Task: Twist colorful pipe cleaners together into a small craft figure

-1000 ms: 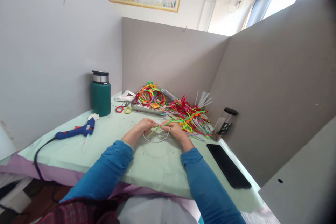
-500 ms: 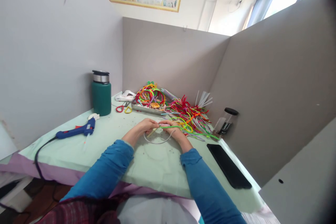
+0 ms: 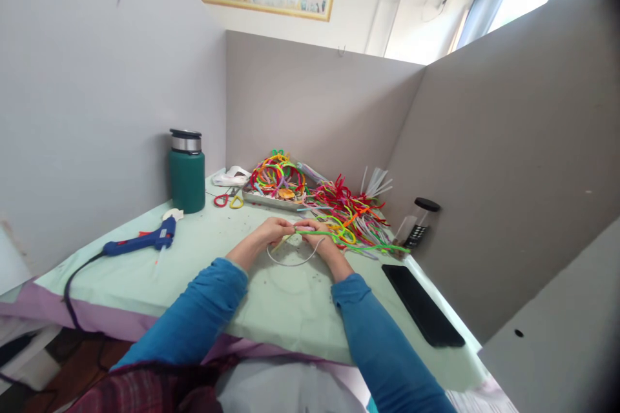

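Both hands meet over the middle of the table, fingertips almost touching. My left hand (image 3: 272, 232) is closed in a pinch on pipe cleaners where several strands come together. Beside it, my right hand (image 3: 320, 232) is also closed, with a green pipe cleaner (image 3: 358, 246) running from its fingers out to the right. A pale grey pipe cleaner (image 3: 292, 265) curves in a loop below the two hands. Something short and yellowish (image 3: 279, 244) pokes out under the left fingers. The exact join between the strands is hidden by the fingertips.
Behind the hands lie a metal tray (image 3: 276, 202) of colourful pipe cleaner pieces and a loose pile (image 3: 351, 206). Scissors (image 3: 228, 201), a green bottle (image 3: 187, 174) and a blue glue gun (image 3: 145, 242) with its cord stand left. A black phone (image 3: 421, 305) and a clear jar (image 3: 420, 222) are right.
The far end of the green pipe cleaner has swung up and to the right, towards the jar. Both hands keep nearly the same place and the same pinch.
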Available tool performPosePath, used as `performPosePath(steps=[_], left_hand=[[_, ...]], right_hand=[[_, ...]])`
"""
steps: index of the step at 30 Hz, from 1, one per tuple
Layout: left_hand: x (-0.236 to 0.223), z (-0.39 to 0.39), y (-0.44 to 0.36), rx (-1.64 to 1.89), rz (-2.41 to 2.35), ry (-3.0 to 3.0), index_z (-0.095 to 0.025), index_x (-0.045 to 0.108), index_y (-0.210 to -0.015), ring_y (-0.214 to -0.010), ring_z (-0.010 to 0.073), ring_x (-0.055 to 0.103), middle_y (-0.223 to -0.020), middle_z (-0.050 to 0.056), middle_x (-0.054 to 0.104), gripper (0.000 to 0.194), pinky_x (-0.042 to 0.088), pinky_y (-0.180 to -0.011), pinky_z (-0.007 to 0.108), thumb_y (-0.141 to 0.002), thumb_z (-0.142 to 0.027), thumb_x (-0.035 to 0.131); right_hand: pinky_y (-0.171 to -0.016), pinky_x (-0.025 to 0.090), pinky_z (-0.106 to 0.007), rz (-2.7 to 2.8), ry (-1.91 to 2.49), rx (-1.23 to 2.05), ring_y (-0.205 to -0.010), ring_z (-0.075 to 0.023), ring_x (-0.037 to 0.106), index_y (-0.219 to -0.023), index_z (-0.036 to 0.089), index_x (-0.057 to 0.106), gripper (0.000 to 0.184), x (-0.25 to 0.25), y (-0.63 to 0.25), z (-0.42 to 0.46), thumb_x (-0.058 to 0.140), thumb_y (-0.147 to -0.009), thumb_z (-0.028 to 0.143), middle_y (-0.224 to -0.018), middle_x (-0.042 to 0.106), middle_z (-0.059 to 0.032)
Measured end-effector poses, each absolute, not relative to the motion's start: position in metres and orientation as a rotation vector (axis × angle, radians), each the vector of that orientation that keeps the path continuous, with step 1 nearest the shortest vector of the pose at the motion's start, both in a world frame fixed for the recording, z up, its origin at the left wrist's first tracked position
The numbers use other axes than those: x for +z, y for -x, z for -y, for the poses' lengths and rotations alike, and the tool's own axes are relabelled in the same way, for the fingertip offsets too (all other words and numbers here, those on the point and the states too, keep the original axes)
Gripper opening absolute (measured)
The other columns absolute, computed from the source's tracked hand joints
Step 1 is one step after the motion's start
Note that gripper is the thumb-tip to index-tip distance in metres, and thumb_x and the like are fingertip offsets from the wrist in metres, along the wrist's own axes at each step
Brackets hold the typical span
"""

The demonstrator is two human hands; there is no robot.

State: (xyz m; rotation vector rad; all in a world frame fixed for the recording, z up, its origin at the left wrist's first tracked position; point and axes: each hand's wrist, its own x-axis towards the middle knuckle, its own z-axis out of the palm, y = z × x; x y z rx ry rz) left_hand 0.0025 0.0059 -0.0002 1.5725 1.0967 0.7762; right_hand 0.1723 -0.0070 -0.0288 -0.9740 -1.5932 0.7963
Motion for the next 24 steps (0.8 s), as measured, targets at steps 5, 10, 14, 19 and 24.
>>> performPosePath(steps=[5,10,14,19,24], left_hand=[[-0.007,-0.007,-0.007,0.952,-1.266,-2.079,-0.018,0.061,-0.078,-0.064,0.0134,0.051,-0.07,-0.001,0.06,0.025,0.035,-0.057,0.023,-0.058,-0.024,0.074],[-0.01,-0.005,-0.008,0.986,-1.266,-2.353,-0.019,0.057,-0.089,-0.073,0.0162,0.054,-0.087,0.003,0.062,0.032,0.038,-0.065,0.026,-0.066,-0.035,0.071],[-0.009,-0.002,-0.006,1.051,-1.235,-2.463,-0.02,0.055,-0.092,-0.071,0.0138,0.054,-0.094,0.003,0.059,0.025,0.04,-0.067,0.026,-0.073,-0.034,0.066],[-0.008,0.001,-0.005,1.057,-1.194,-2.55,-0.021,0.056,-0.091,-0.076,0.0143,0.057,-0.096,0.003,0.057,0.016,0.042,-0.069,0.026,-0.078,-0.029,0.061],[-0.008,0.005,-0.005,1.094,-1.17,-2.622,-0.02,0.057,-0.092,-0.081,0.015,0.058,-0.098,0.004,0.057,0.011,0.042,-0.069,0.026,-0.082,-0.022,0.052]], right_hand=[[-0.056,0.039,-0.025,1.559,1.038,0.732,-0.061,-0.0145,0.053,-0.082,0.018,0.071,0.02,-0.025,-0.172,0.008,0.064,-0.068,0.031,-0.069,0.063,-0.0018],[-0.059,0.041,-0.026,1.571,1.05,0.687,-0.067,-0.0165,0.055,-0.085,0.019,0.071,0.022,-0.026,-0.171,0.008,0.063,-0.071,0.035,-0.074,0.065,-0.0026],[-0.055,0.038,-0.026,1.599,1.04,0.693,-0.061,-0.0155,0.052,-0.086,0.02,0.071,0.025,-0.027,-0.169,0.009,0.064,-0.072,0.039,-0.065,0.061,-0.0009],[-0.052,0.034,-0.026,1.596,1.008,0.735,-0.055,-0.0138,0.046,-0.081,0.019,0.07,0.026,-0.024,-0.167,0.012,0.063,-0.074,0.043,-0.058,0.054,0.0009],[-0.048,0.031,-0.025,1.588,1.007,0.746,-0.052,-0.0128,0.044,-0.072,0.019,0.065,0.022,-0.023,-0.167,0.013,0.06,-0.076,0.04,-0.054,0.05,0.0013]])
